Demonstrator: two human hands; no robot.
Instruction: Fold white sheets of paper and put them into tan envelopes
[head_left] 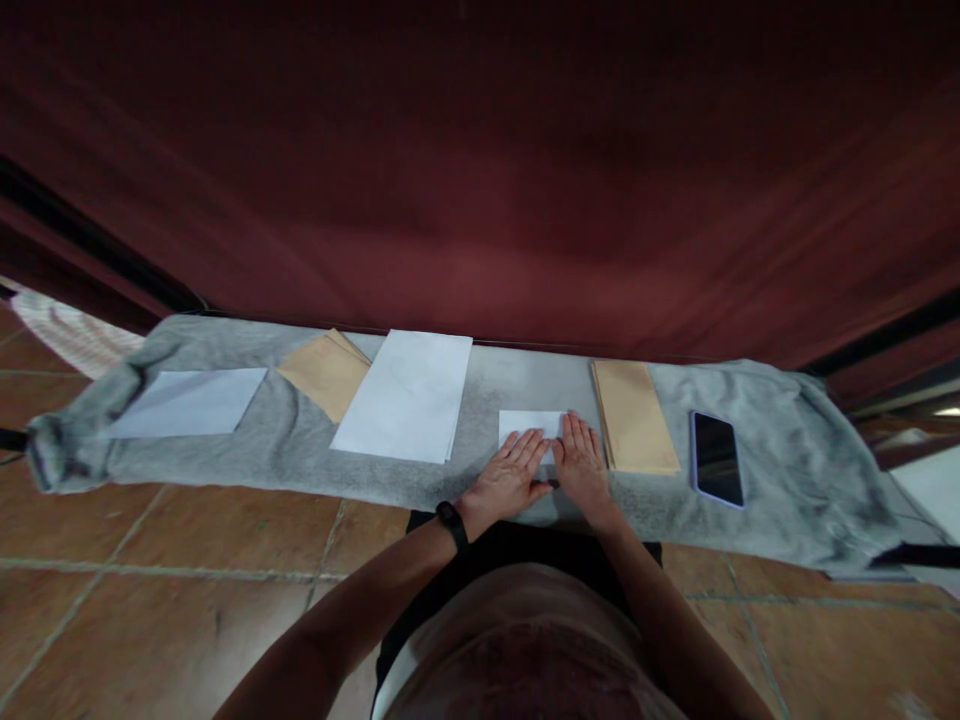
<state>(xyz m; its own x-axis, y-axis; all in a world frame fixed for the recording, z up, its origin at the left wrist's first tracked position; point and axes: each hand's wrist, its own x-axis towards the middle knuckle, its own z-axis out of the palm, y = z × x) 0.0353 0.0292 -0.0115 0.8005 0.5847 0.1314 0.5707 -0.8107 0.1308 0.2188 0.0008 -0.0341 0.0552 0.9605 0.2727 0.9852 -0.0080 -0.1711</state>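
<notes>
A small white folded-looking paper (pixel 525 420) lies on a grey cloth (pixel 510 380). My left hand (pixel 510 480), with a black band on the wrist, lies flat over the paper's left and lower part. Over its right part my right hand (pixel 581 468) is pressed flat, fingers stretched forward. The hands are side by side, thumbs close together, and cover much of the paper. Larger white sheets (pixel 409 395) lie in a stack to the left. Right beside my right hand is a stack of brown envelopes (pixel 637 415).
Farther left are more brown envelopes (pixel 324 372) and another white sheet (pixel 191 402). A phone (pixel 717 458) lies at the right. Behind the cloth-covered surface rises a dark red panel (pixel 480 200). Tiled floor (pixel 247 535) shows in front.
</notes>
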